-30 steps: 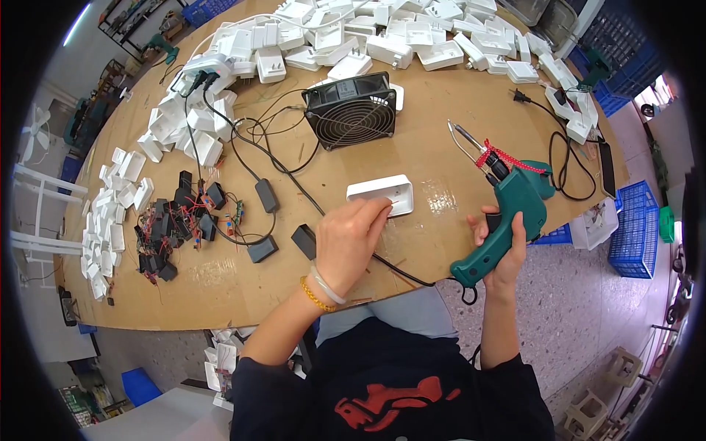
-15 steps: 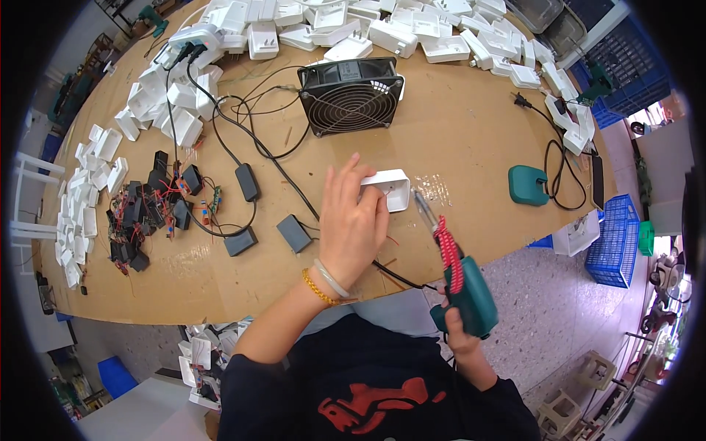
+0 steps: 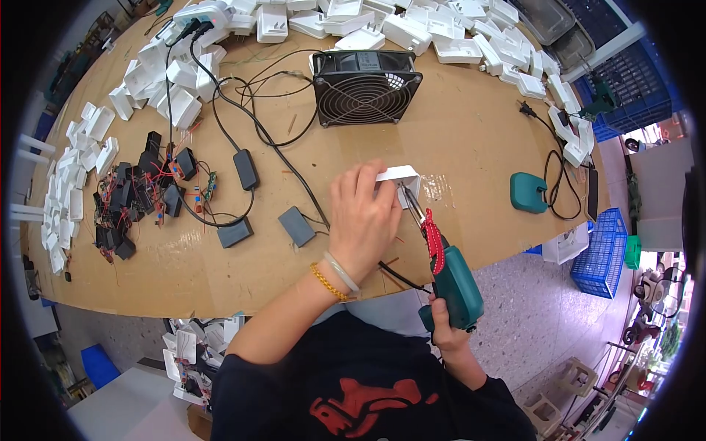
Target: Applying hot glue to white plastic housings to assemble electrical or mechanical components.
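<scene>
My left hand (image 3: 362, 220) is closed round a small white plastic housing (image 3: 401, 173), tilted on its side above the table with its hollow facing right. Part of the housing is hidden behind my fingers. In my right hand (image 3: 446, 332) is a green pistol-shaped soldering gun (image 3: 459, 285), its front wrapped with red speckled cord. The metal tip points up and left and reaches into the housing's hollow; whether it touches anything inside is too small to tell.
Behind my hands stands a black fan (image 3: 368, 92). White housings (image 3: 412, 33) heap along the far edge. At the left lies a pile of black parts and wires (image 3: 129, 202). Cables cross to a black adapter (image 3: 246, 169). A green block (image 3: 528, 192) sits at the right.
The soldering gun has moved up and left, bringing its tip from beside the housing into its hollow. The housing is tilted more, still in my left hand. My view has shifted slightly.
</scene>
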Demonstrator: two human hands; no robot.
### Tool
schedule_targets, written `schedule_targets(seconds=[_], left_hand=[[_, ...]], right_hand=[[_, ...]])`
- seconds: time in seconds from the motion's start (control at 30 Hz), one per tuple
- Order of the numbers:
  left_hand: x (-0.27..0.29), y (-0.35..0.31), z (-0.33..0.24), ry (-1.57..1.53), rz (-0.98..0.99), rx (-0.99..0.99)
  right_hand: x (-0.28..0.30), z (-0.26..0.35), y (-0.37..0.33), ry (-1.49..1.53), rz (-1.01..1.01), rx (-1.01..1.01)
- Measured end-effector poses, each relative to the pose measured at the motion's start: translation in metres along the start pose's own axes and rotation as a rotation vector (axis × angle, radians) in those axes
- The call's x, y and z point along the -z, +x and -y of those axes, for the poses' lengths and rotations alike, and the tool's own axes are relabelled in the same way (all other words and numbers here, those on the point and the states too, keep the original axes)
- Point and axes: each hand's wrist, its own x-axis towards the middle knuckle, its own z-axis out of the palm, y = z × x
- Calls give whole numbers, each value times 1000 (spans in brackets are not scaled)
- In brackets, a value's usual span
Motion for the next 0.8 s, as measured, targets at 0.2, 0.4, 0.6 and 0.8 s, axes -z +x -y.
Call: schedule_targets(seconds=[0.2, 0.4, 0.6, 0.8], left_hand=[[-4, -1, 0, 83, -78, -72], [-5, 0, 1, 72, -53, -84], [-3, 0, -2, -10, -24, -31], [-2, 1, -2, -4, -21, -29]], right_hand=[[2, -2, -3, 99, -34, -58], [6, -5, -2, 83, -12, -69], [8, -2, 1, 39, 5, -38], [5, 3, 6, 47, 0, -15]])
